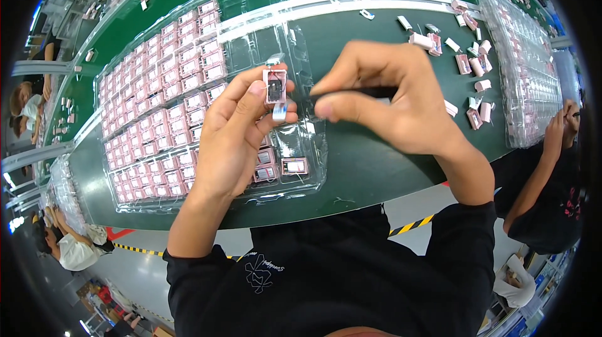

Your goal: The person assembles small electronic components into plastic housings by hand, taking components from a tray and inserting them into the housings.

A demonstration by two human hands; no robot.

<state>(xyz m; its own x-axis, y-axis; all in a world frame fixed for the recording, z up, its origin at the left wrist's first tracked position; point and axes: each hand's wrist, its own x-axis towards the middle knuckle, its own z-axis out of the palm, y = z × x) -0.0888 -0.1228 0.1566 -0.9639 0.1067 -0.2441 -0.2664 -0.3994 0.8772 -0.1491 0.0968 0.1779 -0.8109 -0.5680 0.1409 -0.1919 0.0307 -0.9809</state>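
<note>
The left hand (pixel 232 133) grips a small pink part (pixel 274 85) above the clear tray (pixel 301 42) near the worktop's (pixel 370 168) front edge, while the right hand (pixel 389 95) pinches what appears to be a thin dark tool (pixel 370 92) at it; the work on the part calls for a steady tip.

- Large clear moulded-plastic blister tray (pixel 251 8), rectangular, many small pockets, lies on the green belt; taken here as landmark.
- Most of the tray's pockets, on its left and middle, hold small pink rectangular modules (pixel 157 124) in rows; the pockets along its right side are mostly bare.
- Right of the tray, well apart, at the belt's far right end: a second clear plastic blister tray (pixel 527 61), long, also filled with pink pieces.
- Left of the landmark tray, at the belt's near-left edge: another clear tray stack (pixel 63 189), partly out of view.
- No screens or signs made out.
</note>
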